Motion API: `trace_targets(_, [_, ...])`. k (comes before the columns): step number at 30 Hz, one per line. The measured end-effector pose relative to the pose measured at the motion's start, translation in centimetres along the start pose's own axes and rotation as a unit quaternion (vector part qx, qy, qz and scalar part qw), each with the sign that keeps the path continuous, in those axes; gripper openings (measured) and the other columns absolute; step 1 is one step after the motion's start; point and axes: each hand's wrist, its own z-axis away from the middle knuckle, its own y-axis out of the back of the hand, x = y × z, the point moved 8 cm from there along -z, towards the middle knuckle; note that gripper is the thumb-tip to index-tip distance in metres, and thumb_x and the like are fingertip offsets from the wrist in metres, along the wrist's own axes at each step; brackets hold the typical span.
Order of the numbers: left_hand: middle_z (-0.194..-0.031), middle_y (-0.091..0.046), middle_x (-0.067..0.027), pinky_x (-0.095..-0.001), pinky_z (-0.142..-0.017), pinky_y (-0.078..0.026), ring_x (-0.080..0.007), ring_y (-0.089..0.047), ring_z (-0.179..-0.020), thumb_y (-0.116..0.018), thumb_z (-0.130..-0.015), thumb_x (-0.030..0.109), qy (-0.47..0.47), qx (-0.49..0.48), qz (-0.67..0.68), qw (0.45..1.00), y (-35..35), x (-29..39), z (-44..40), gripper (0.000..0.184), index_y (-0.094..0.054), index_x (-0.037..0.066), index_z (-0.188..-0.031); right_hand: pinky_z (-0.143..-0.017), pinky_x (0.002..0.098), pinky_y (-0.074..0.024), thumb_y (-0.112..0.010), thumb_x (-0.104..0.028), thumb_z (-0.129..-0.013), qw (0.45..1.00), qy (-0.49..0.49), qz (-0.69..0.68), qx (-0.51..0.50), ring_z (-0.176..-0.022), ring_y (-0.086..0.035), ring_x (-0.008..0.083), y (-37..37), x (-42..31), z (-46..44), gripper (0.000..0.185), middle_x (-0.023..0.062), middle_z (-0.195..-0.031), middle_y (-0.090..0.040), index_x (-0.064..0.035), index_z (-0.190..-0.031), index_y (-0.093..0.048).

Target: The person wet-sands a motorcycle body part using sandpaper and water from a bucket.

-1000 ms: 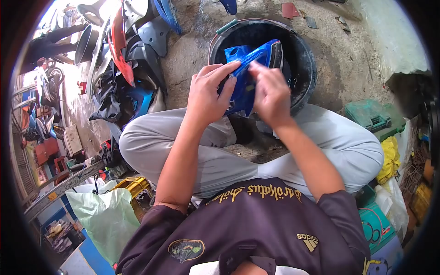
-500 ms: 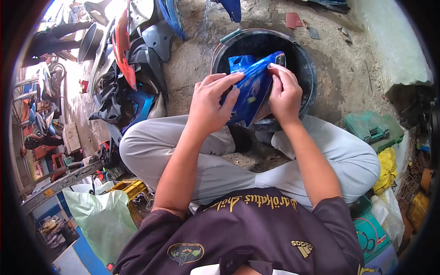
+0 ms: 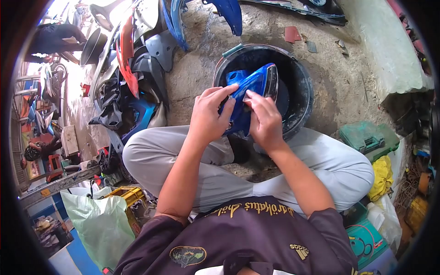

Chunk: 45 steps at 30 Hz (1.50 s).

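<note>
A glossy blue plastic fairing panel (image 3: 260, 82), with a dark strip along its right edge, is held tilted over a black bucket (image 3: 300, 112). My left hand (image 3: 211, 110) grips the panel's left side, its fingers lying over the upper face and the thumb lower down. My right hand (image 3: 266, 120) is closed in a pinch, fingertips against the middle of the panel. A small pale edge shows at those fingertips, too little to name. The panel's lower end is partly hidden behind my hands. Inside the bucket it is dark.
Red (image 3: 134, 78), black and blue body panels (image 3: 229, 16) lie at the left and top. Reddish and grey scraps (image 3: 292, 34) lie on the concrete floor. A green tool case (image 3: 362, 133) and a yellow cloth (image 3: 381, 176) are at right; a pale plastic bag (image 3: 98, 220) is at lower left.
My right hand has moved left and down across the panel, from its upper right edge to its middle. My left hand keeps its hold. The whole view has shifted slightly.
</note>
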Motion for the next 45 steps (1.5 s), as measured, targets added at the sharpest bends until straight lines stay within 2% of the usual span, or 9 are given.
trace_targets(3, [-0.125,-0.077,-0.0207,-0.0476,-0.108,-0.053,-0.0381,-0.071,-0.122,-0.071,-0.097,0.014,-0.011,-0.001,-0.013,1.0,0.0,0.3,-0.1,0.038,-0.078,0.012,-0.135,-0.098,0.0458,-0.0571,-0.061,0.002,-0.098,0.995,-0.093,0.028,0.038,-0.107,-0.072,0.0378,0.9,4.8,-0.6,0.024,0.0152,-0.132,-0.076,-0.003,-0.115,-0.077])
trace_targets(11, [-0.126,-0.077,-0.0185,-0.0494,-0.111,-0.05,-0.038,-0.069,-0.125,-0.071,-0.098,0.015,-0.012,-0.003,-0.008,1.0,0.1,1.0,0.4,0.038,-0.077,0.014,-0.136,-0.096,0.0451,-0.059,-0.066,0.001,-0.096,0.996,0.029,0.089,-0.003,-0.103,-0.072,0.0346,0.9,1.5,-0.3,0.025,0.0169,-0.13,-0.076,0.0001,-0.118,-0.078])
trace_targets(13, [-0.126,-0.077,-0.0181,-0.0495,-0.11,-0.05,-0.0374,-0.069,-0.125,-0.071,-0.098,0.015,-0.016,-0.004,-0.015,1.0,0.0,1.3,0.6,0.038,-0.077,0.014,-0.136,-0.095,0.0452,-0.0592,-0.065,0.002,-0.095,0.994,-0.066,0.088,0.025,-0.103,-0.072,0.0355,1.5,4.6,-1.0,0.027,0.0156,-0.132,-0.076,0.0007,-0.119,-0.078])
trace_targets(18, [-0.125,-0.079,-0.0149,-0.0484,-0.107,-0.049,-0.0345,-0.069,-0.125,-0.071,-0.099,0.017,0.001,0.013,-0.012,1.0,-0.2,0.4,0.9,0.038,-0.077,0.015,-0.136,-0.105,0.0496,-0.0561,-0.063,0.002,-0.097,0.998,-0.045,0.035,0.004,-0.114,-0.071,0.0386,-0.7,-0.7,1.4,0.028,0.0227,-0.134,-0.073,0.0036,-0.122,-0.075])
trace_targets(21, [-0.123,-0.08,-0.0114,-0.0466,-0.101,-0.049,-0.0311,-0.07,-0.122,-0.071,-0.098,0.019,-0.011,0.029,-0.014,0.999,-0.2,-0.1,1.0,0.036,-0.077,0.017,-0.134,-0.106,0.0486,-0.0563,-0.06,0.003,-0.098,0.997,-0.062,0.035,0.022,-0.118,-0.071,0.0396,-0.5,2.5,0.7,0.03,0.0228,-0.133,-0.073,0.0044,-0.124,-0.074])
trace_targets(22, [-0.123,-0.08,-0.0118,-0.0467,-0.101,-0.049,-0.0311,-0.07,-0.122,-0.071,-0.098,0.019,-0.022,0.031,-0.02,0.999,-0.2,0.5,1.0,0.036,-0.078,0.017,-0.134,-0.106,0.0482,-0.0569,-0.058,0.004,-0.099,0.99,-0.143,0.012,0.016,-0.12,-0.072,0.0409,0.0,4.4,0.0,0.03,0.0229,-0.132,-0.073,0.0054,-0.124,-0.074])
trace_targets(25, [-0.119,-0.08,-0.0128,-0.0467,-0.1,-0.05,-0.0315,-0.071,-0.12,-0.072,-0.097,0.019,-0.029,0.035,-0.029,0.999,-0.2,1.5,0.9,0.036,-0.078,0.016,-0.132,-0.106,0.0486,-0.0569,-0.059,0.004,-0.1,0.986,-0.161,0.019,0.04,-0.119,-0.072,0.0425,0.8,2.4,0.3,0.027,0.0249,-0.129,-0.073,0.0083,-0.122,-0.074])
trace_targets(33, [-0.12,-0.081,-0.012,-0.0477,-0.099,-0.051,-0.0327,-0.071,-0.12,-0.071,-0.097,0.02,-0.021,0.033,-0.025,0.999,-0.4,1.5,0.6,0.034,-0.078,0.018,-0.131,-0.103,0.0442,-0.0586,-0.059,0.002,-0.102,0.989,-0.126,0.062,0.034,-0.114,-0.076,0.0392,1.3,3.9,-0.8,0.026,0.0257,-0.125,-0.077,0.0076,-0.123,-0.075])
trace_targets(45, [-0.115,-0.081,-0.0159,-0.0469,-0.101,-0.055,-0.0361,-0.073,-0.113,-0.069,-0.1,0.019,0.034,0.036,-0.019,0.999,-0.3,0.7,0.2,0.033,-0.079,0.015,-0.131,-0.101,0.0465,-0.0542,-0.061,0.005,-0.095,0.995,-0.07,0.066,-0.015,-0.108,-0.066,0.0396,-0.3,2.1,0.7,0.03,0.0229,-0.13,-0.074,0.0073,-0.121,-0.075])
